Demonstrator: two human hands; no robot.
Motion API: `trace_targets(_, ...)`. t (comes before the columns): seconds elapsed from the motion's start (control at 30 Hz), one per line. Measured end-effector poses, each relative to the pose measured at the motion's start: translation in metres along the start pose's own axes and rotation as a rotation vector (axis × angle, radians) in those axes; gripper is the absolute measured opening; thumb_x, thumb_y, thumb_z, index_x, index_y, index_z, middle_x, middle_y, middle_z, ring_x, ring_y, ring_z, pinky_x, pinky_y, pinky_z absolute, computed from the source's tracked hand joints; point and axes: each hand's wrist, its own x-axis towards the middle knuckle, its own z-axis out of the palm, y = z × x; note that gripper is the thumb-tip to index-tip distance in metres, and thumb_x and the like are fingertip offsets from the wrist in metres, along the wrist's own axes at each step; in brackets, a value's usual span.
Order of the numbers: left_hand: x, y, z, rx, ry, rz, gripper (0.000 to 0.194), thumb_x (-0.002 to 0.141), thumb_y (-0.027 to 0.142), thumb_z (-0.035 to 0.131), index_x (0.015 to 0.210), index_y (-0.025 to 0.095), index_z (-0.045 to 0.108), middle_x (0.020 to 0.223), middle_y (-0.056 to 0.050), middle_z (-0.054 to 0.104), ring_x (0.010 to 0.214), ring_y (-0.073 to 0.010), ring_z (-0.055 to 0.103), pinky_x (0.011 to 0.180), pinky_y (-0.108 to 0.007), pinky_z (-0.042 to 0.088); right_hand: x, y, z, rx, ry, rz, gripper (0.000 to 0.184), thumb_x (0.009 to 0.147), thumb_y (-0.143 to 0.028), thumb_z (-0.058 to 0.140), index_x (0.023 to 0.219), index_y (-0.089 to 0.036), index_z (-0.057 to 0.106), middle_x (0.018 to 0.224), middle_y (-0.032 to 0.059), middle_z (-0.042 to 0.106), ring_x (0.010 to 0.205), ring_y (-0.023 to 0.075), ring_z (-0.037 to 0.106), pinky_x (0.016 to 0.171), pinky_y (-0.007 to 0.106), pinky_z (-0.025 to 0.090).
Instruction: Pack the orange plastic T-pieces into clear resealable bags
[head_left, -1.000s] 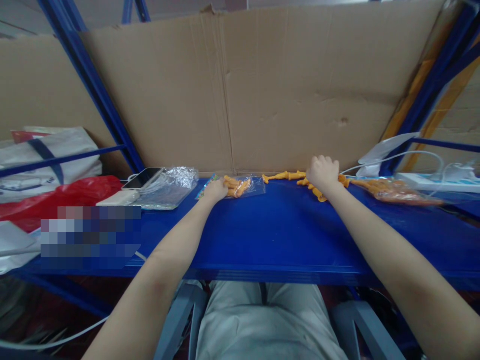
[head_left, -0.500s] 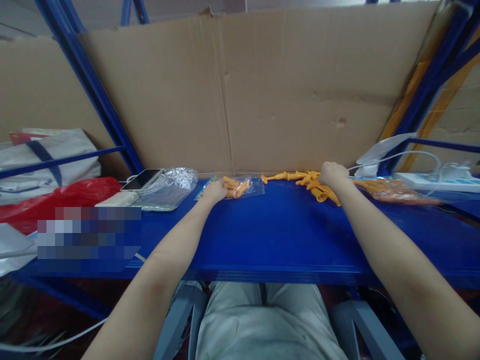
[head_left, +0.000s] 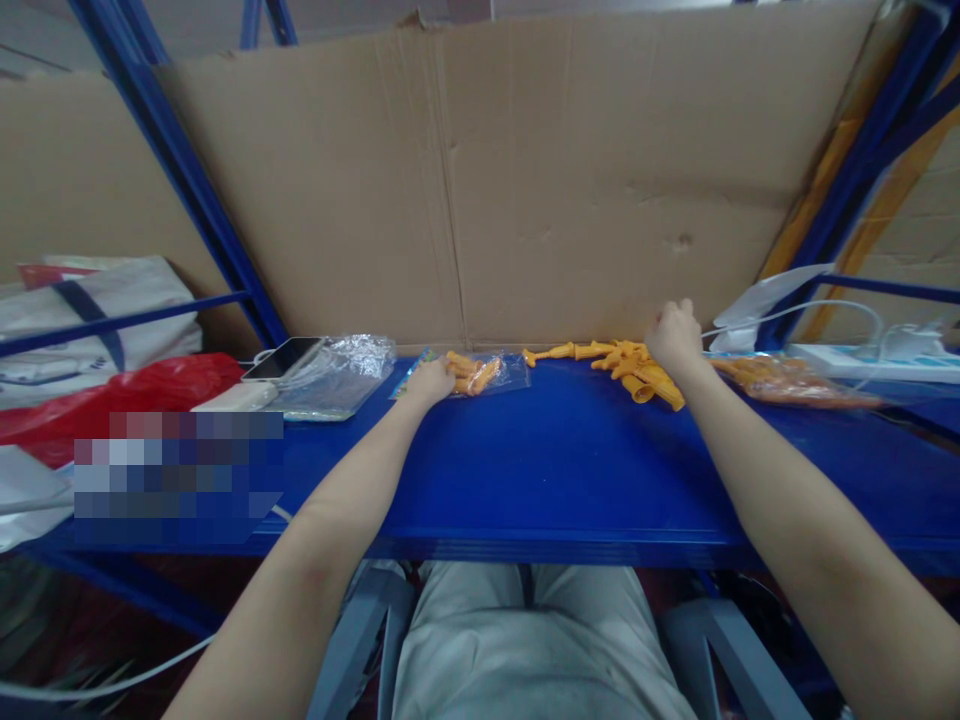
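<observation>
My left hand [head_left: 429,384] is closed at the left end of a small clear plastic bag [head_left: 514,374], with a coloured printed strip showing behind the hand. Inside the bag lie several orange plastic pieces [head_left: 474,374]. My right hand [head_left: 676,336] is raised a little over the right end of a pile of loose orange plastic parts [head_left: 642,372]. Its fingers are curled closed, and whatever they hold, if anything, is hidden. The loose parts form a row along the back of the blue table [head_left: 540,470], against the cardboard.
A larger bag of orange parts [head_left: 806,382] and a white power strip [head_left: 885,364] are on the right. To the left lie a phone [head_left: 285,360], a clear plastic package [head_left: 337,385] and a red plastic bag [head_left: 135,400]. A cardboard wall [head_left: 562,180] stands behind.
My right hand has lifted up from the pile of orange parts and moved slightly right. My left hand stays on the small bag.
</observation>
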Motion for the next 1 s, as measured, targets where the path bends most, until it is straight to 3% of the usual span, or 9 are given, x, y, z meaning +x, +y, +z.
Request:
trace_targets(0.2,-0.001,0.001,-0.002,0.006,-0.013,0.000,0.045,0.089,0.023,0.036,0.131,0.016,0.053,0.121,-0.013,0.064,0.110,-0.0270,0.061,0.091,-0.034,0.048,0.003,0.002,-0.003,0.068,0.118,-0.067,0.031,0.085,-0.016,0.036,0.109,-0.009,0.054,0.114,0.0236,0.049,0.101,0.0304,0.053,0.083,0.040,0.040)
trace_targets(0.47,0.000,0.000,-0.001,-0.001,-0.019,0.012,0.045,0.089,0.022,0.035,0.130,0.015,0.053,0.121,-0.014,0.064,0.111,-0.0270,0.060,0.091,-0.035,0.048,-0.005,-0.034,-0.017,0.143,0.204,-0.249,0.031,0.086,-0.017,0.034,0.108,-0.012,0.055,0.111,0.0178,0.054,0.108,0.0257,0.050,0.088,0.034,0.038)
trace_targets(0.77,0.001,0.000,0.001,-0.013,0.001,-0.002,0.045,0.089,0.024,0.037,0.131,0.019,0.052,0.119,-0.012,0.065,0.109,-0.0262,0.062,0.089,-0.034,0.049,-0.046,-0.079,0.021,0.239,-0.012,-0.543,0.026,0.085,-0.013,0.038,0.095,-0.015,0.062,0.098,0.0127,0.059,0.094,0.0223,0.055,0.083,0.031,0.042)
trace_targets(0.9,0.003,-0.002,0.003,-0.006,-0.001,0.000,0.044,0.090,0.024,0.036,0.130,0.018,0.053,0.119,-0.011,0.065,0.110,-0.0249,0.061,0.090,-0.032,0.048,-0.068,-0.094,0.031,0.154,-0.115,-0.662,0.026,0.085,-0.012,0.038,0.091,-0.012,0.063,0.097,0.0140,0.059,0.091,0.0215,0.056,0.080,0.030,0.043)
trace_targets(1.0,0.004,-0.003,0.005,-0.016,0.004,0.012,0.043,0.091,0.026,0.035,0.128,0.018,0.055,0.120,-0.011,0.065,0.111,-0.0245,0.061,0.091,-0.032,0.047,-0.079,-0.101,0.033,0.084,-0.268,-0.722,0.023,0.084,-0.011,0.043,0.092,-0.010,0.064,0.097,0.0141,0.060,0.090,0.0207,0.058,0.080,0.029,0.043)
